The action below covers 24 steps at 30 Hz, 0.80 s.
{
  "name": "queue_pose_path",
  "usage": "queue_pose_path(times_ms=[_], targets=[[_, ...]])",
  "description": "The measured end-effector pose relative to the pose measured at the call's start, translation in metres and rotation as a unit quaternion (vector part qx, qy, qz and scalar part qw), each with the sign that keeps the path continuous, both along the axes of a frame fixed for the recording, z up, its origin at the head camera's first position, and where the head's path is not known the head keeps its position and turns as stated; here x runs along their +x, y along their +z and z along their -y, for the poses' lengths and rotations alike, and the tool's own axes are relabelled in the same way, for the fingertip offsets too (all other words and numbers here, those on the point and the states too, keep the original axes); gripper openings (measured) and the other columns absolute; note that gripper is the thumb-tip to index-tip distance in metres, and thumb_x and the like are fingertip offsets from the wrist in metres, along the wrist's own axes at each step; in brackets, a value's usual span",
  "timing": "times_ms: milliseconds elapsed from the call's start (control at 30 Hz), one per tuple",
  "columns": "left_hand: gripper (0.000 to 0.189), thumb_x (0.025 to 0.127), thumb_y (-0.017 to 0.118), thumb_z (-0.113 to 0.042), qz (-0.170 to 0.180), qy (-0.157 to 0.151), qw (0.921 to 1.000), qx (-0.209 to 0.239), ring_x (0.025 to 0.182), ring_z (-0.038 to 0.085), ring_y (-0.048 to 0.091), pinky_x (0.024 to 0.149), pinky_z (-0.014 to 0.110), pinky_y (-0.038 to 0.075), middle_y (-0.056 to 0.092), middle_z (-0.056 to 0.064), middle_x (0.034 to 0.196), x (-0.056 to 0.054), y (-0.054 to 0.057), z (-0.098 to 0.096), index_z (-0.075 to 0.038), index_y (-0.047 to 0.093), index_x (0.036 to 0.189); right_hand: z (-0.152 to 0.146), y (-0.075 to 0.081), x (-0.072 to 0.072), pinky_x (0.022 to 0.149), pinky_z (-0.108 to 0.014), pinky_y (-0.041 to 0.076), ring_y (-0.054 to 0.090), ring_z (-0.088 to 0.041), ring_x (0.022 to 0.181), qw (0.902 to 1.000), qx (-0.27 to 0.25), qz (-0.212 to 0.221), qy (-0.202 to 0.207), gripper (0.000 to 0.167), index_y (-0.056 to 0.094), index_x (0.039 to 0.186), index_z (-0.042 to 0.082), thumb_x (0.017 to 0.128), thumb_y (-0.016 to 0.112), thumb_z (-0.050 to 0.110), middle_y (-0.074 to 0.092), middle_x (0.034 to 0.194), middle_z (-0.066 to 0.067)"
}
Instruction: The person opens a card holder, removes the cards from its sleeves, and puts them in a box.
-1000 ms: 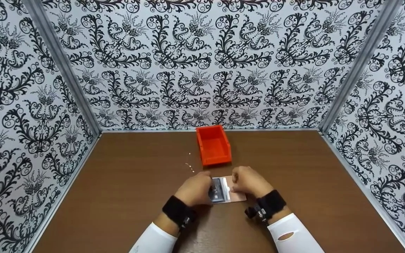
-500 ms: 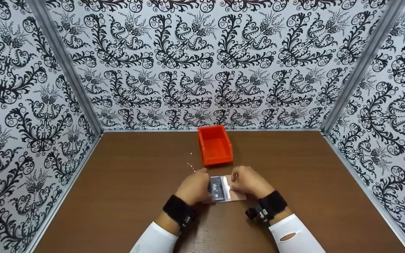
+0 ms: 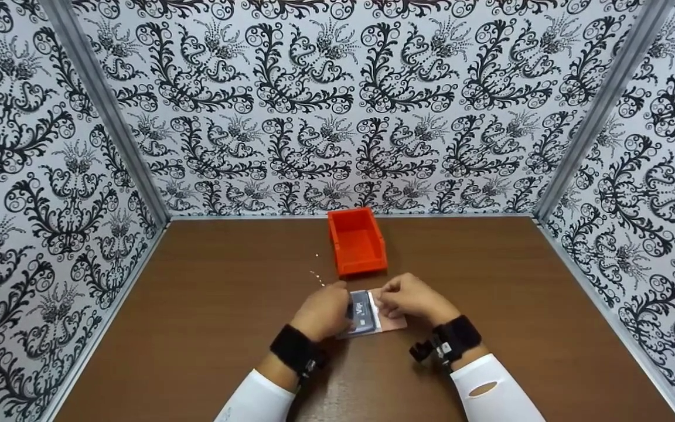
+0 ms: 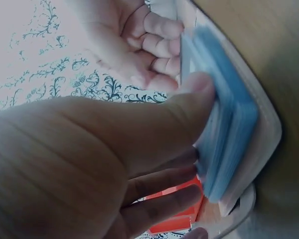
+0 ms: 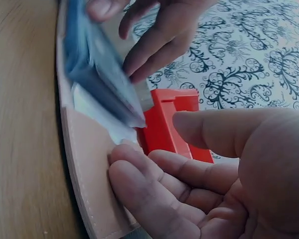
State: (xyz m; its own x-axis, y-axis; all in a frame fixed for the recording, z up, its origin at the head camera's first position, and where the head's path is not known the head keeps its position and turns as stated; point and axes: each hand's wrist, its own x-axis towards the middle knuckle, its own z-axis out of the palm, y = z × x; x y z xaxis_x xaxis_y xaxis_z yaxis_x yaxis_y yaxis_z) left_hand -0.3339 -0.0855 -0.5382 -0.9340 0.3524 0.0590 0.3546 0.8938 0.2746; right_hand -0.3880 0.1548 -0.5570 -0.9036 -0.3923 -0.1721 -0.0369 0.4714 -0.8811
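Observation:
A pinkish-beige card holder point(image 3: 395, 323) with stitched edges lies spread on the table in the head view. Its stack of clear card sleeves point(image 4: 229, 109), bluish at the edges, stands partly lifted from the cover; a dark card marked "Vip" point(image 3: 361, 309) shows on top. My left hand point(image 3: 321, 310) pinches this stack, thumb on one face and fingers at the far side. Over the cover's right flap is my right hand point(image 3: 412, 299). In the right wrist view its fingertips point(image 5: 124, 174) rest on or just above the beige flap, loosely bent, thumb apart, holding nothing.
Behind the hands stands an orange-red bin point(image 3: 358, 246) on the brown table point(image 3: 226, 281). Several tiny pale bits point(image 3: 317, 275) lie left of the bin. Patterned walls point(image 3: 337, 117) enclose the back and both sides.
My right hand's fingers have loosened and shifted slightly left towards the sleeves. The left hand's fingers have drawn aside, so more of the dark card shows.

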Motion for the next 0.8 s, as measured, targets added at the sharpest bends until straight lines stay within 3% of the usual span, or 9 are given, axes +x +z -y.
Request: queue_pose_path(times_ms=[133,400,633,800], targets=[[0.041,0.085,0.101,-0.032,-0.005,-0.004,0.9999,-0.011,0.123,0.037,0.079,0.109,0.049,0.063,0.073,0.017,0.153,-0.001,-0.003,-0.004,-0.004,0.085,0.111,0.001,-0.001,-0.001,0.068,-0.029,0.068,0.079,-0.016,0.073,0.9999,-0.015,0.002,-0.007,0.023,0.081,0.115,-0.008,0.105,0.074,0.011,0.084,0.091,-0.018],[0.033,0.084,0.1,-0.026,-0.016,-0.007,0.9998,0.005,0.085,0.026,0.074,0.084,0.046,0.065,0.079,0.006,0.116,0.001,-0.007,-0.008,-0.008,0.083,0.106,0.008,-0.003,0.001,0.057,-0.023,0.061,0.075,-0.012,0.062,0.9991,-0.028,0.019,-0.025,0.026,0.081,0.119,-0.009,0.103,0.074,0.009,0.082,0.082,-0.015],[0.037,0.083,0.101,-0.023,-0.007,-0.005,0.9998,0.018,0.084,0.022,0.071,0.083,0.044,0.064,0.073,0.004,0.102,-0.001,-0.008,-0.008,-0.006,0.08,0.108,0.012,-0.003,0.003,0.056,-0.021,0.059,0.07,-0.01,0.06,0.9983,-0.039,0.028,-0.032,0.034,0.08,0.124,-0.008,0.093,0.083,0.003,0.078,0.08,-0.007],[0.035,0.083,0.1,-0.021,-0.002,0.0,0.9998,0.021,0.084,0.022,0.071,0.083,0.044,0.064,0.072,0.003,0.099,-0.001,-0.008,-0.007,-0.007,0.079,0.107,0.011,-0.003,0.002,0.056,-0.021,0.057,0.067,-0.009,0.059,0.9976,-0.049,0.03,-0.039,0.034,0.08,0.121,-0.009,0.09,0.082,0.003,0.076,0.082,-0.007]])
